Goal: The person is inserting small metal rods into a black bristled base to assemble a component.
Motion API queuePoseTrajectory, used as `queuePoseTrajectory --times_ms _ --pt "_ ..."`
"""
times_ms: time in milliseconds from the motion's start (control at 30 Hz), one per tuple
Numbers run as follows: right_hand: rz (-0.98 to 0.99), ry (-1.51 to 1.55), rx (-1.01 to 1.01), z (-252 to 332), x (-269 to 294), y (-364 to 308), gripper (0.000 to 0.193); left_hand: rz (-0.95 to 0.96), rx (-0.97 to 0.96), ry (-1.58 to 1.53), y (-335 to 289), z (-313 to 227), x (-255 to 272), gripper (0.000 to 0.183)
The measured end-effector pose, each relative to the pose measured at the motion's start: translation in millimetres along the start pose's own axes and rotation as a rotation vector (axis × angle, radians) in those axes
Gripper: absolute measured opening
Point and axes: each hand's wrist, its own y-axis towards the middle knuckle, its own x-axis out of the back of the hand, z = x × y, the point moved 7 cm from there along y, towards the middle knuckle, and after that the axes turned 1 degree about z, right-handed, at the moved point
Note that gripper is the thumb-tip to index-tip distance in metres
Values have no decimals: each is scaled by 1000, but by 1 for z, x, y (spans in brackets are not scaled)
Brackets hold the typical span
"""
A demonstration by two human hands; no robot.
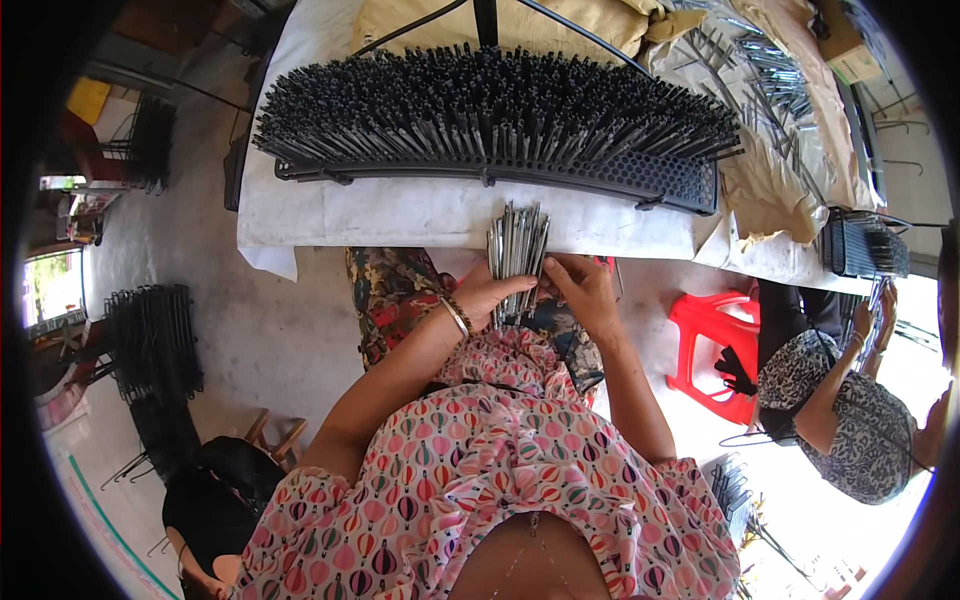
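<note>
A bundle of thin silvery metal rods (517,240) stands roughly upright at the near edge of the table, over my lap. My left hand (490,294) is closed around its lower part, the thumb lying across the front. At the bundle's right side my right hand (584,296) has curled fingers, with thumb and forefinger against the outer rods; its other fingertips are partly hidden. Just beyond, a long black perforated rack (660,180) holds a dense mass of dark upright rods (490,100).
White sheeting (400,215) covers the table. Brown paper (765,190) with loose rods lies at the right, near a smaller black rack (850,245). A red plastic stool (700,340) and a co-worker (850,410) are right; another person (215,500) is lower left, near black racks (150,345).
</note>
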Motion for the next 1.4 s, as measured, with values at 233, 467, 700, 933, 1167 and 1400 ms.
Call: queuePoseTrajectory --times_ms 233,467,700,933,1167,1400 --pt "-62 -12 -117 -26 9 9 21 -66 -71 81 1 -1 5 29" --pt "-140 -38 -60 -8 5 1 21 -74 59 -71 -6 -2 -1 27" --pt "49 -602 582 32 -13 -27 34 -33 3 -56 -2 1 4 24" --pt "-10 -850 799 32 -11 -35 31 -48 35 -51 -1 2 5 26" --pt "1 -991 1015 51 -22 -44 27 -23 -36 -73 1 3 7 27" --pt "-349 -212 375 42 13 -23 15 -68 -2 -18 2 6 16 27"
